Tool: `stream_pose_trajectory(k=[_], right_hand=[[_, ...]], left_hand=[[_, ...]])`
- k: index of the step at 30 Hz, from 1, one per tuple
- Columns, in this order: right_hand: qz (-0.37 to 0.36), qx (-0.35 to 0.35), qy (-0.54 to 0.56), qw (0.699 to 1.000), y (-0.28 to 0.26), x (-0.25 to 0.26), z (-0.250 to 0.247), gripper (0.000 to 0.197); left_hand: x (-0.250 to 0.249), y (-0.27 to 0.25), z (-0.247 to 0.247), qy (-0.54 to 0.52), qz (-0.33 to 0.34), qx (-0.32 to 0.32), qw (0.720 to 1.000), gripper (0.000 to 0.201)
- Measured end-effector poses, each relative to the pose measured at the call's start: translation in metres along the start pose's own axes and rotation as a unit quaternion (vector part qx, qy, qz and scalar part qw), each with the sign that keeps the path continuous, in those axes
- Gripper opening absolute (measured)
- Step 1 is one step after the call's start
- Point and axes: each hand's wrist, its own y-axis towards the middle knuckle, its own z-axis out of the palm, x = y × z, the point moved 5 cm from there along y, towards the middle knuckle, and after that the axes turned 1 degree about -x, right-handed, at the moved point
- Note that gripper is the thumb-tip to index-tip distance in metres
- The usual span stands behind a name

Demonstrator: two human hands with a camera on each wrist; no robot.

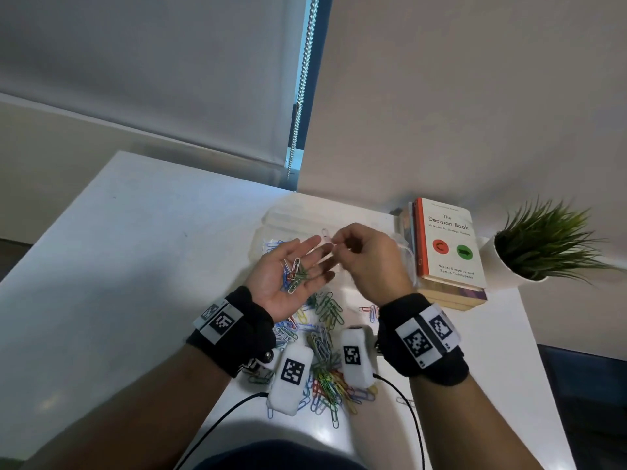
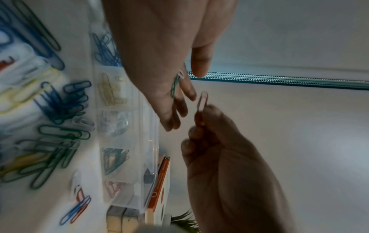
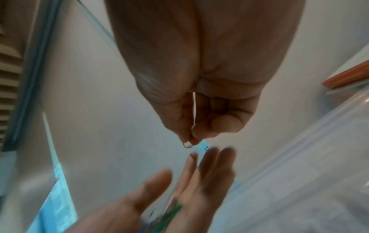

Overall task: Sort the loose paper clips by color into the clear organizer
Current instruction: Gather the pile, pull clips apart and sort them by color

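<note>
The white counter (image 1: 135,239) runs to a grey wall and a drawn blind (image 1: 142,79), with books (image 1: 444,245) and a plant (image 1: 546,242) on my right. The organizer (image 2: 123,119) already holds blue, yellow, pale, green and pinkish clips in separate compartments, yet a big mixed pile (image 1: 325,378) remains near me, so I judge much is left. My left hand (image 1: 291,276) lies flat, fingers spread, cupping several clips (image 1: 294,273). My right hand (image 1: 366,259) pinches one reddish clip (image 2: 201,105) above the organizer.

Mixed-colour paper clips (image 1: 325,378) are lying heaped at lower centre; the clear organizer (image 2: 127,126) is holding colour-sorted clips at centre-left.
</note>
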Motion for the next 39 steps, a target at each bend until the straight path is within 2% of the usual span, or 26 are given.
stream_pose_trajectory(k=[2, 4, 8, 12, 14, 17, 19, 21, 25, 34, 39], right_hand=[[0.035, -0.052, -0.036, 0.997, 0.002, -0.02, -0.024, 0.013], [0.093, -0.076, -0.081, 0.989, 0.003, -0.046, -0.042, 0.01], [0.184, -0.074, -0.17, 0.965, 0.003, -0.083, -0.049, 0.013], [0.217, -0.071, -0.205, 0.952, 0.003, -0.087, -0.048, 0.012], [0.181, -0.077, -0.193, 0.961, 0.0, -0.071, -0.048, 0.006], [0.039, -0.045, -0.141, 0.988, -0.013, -0.021, -0.038, 0.006], [-0.02, 0.015, -0.084, 0.996, -0.028, 0.015, -0.026, 0.006], [-0.055, 0.08, -0.084, 0.992, -0.04, 0.035, -0.014, 0.019], [-0.063, 0.116, -0.158, 0.978, -0.053, 0.04, -0.004, 0.013], [-0.073, 0.089, -0.216, 0.97, -0.076, 0.038, -0.015, 0.019], [-0.043, 0.081, -0.213, 0.973, -0.078, 0.033, -0.016, 0.019]], left_hand=[[-0.001, 0.001, -0.005, 0.001, -0.003, -0.02, 1.0, 0.036], [-0.003, 0.001, -0.006, -0.005, -0.004, -0.026, 1.0, 0.038], [-0.001, -0.003, -0.002, -0.008, -0.005, -0.026, 1.0, 0.043], [0.0, -0.008, 0.002, -0.01, -0.008, -0.028, 1.0, 0.046], [0.001, -0.01, 0.004, -0.012, -0.015, -0.026, 0.999, 0.047], [0.004, -0.014, 0.011, -0.011, -0.021, -0.019, 1.0, 0.048], [0.008, -0.018, 0.017, -0.022, -0.026, -0.011, 0.999, 0.05], [0.014, -0.024, 0.024, -0.037, -0.037, -0.012, 0.999, 0.054], [0.025, -0.035, 0.024, -0.016, -0.045, -0.04, 0.998, 0.059], [0.048, -0.053, 0.036, -0.012, -0.036, -0.047, 0.998, 0.053], [0.058, -0.056, 0.041, -0.012, -0.035, -0.035, 0.999, 0.052]])
